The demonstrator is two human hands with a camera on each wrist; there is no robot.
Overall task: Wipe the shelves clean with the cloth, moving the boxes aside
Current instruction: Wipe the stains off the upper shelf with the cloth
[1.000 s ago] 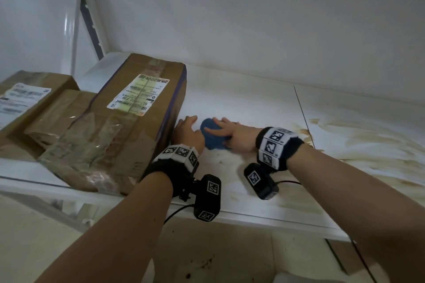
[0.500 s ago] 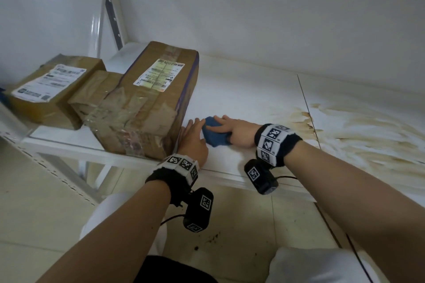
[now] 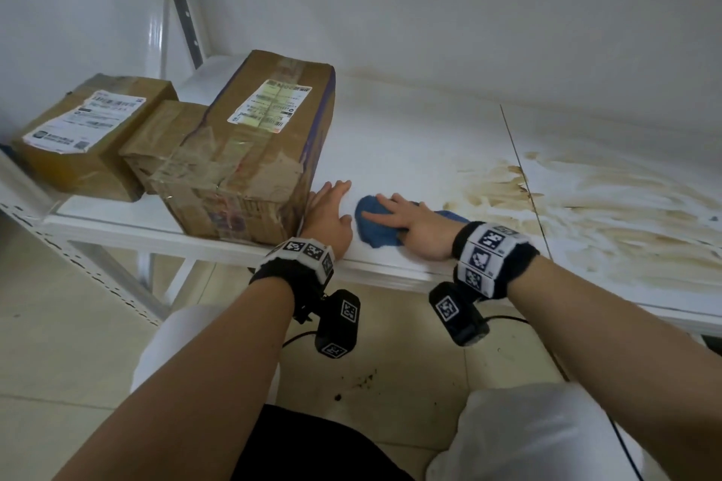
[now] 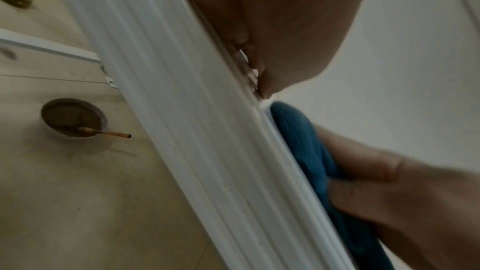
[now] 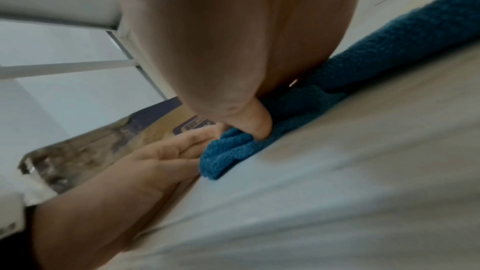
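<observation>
The blue cloth (image 3: 377, 225) lies bunched on the white shelf (image 3: 410, 137), near the front edge and just to the right of the large taped box (image 3: 250, 152). The right hand (image 3: 420, 225) lies on top of it with fingers spread fairly flat; the right wrist view shows the thumb digging into a fold of the cloth (image 5: 259, 151), so the grip reads as a flat press with a slight pinch — likely to keep the wad from sliding out while it is dragged over the surface.

The left hand (image 3: 330, 215) rests flat on the shelf between cloth and box, fingers straight and gripping nothing, its outer edge against the box's lower side. It seems placed to push that box leftward, or to hold it clear of the strip being wiped.

Beyond the large box, two smaller boxes sit crowded at the left end — a plain taped one (image 3: 164, 141) touching it, and a labelled one (image 3: 93, 137) further left.

To the right of the cloth, past a thin seam in the shelf, brown smears (image 3: 586, 215) spread widely across the surface; that part looks yet to be wiped, while the patch around the hands looks clean. On the floor below, the left wrist view shows a bowl (image 4: 74, 119) of brown liquid with a brush in it.
</observation>
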